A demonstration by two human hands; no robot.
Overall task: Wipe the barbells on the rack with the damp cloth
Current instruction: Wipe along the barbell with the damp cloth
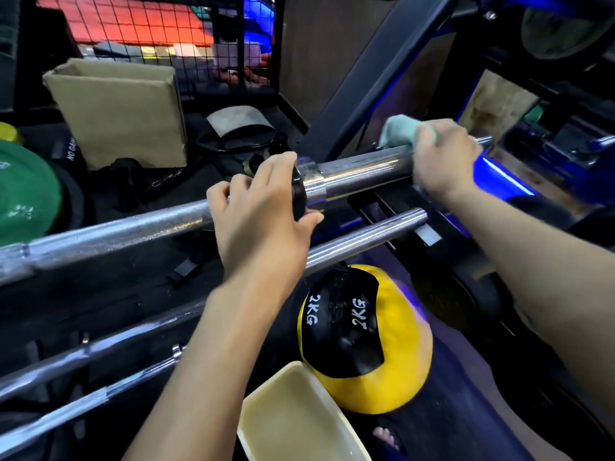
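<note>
The top barbell (362, 173) is bright chromed metal, its thick sleeve smooth and mirror-glossy, while the thinner shaft toward the left looks finely knurled and rougher. A matt black collar (298, 197) rings it. The lower barbell (362, 236) is smooth polished steel. The cloth (399, 129) is soft, pale green fabric. The medicine ball (366, 337) has slightly shiny yellow and black leather-like panels. The cardboard box (119, 111) is dull brown paperboard, and the cream basin (299, 417) looks like smooth plastic.

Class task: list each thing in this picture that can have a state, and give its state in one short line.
Top barbell: lying on the rack, held by both hands.
Cloth: bunched on the barbell sleeve under the right hand.
Left hand: grips the barbell collar.
Right hand: presses the cloth on the sleeve.
Cardboard box: closed, tilted.
</note>
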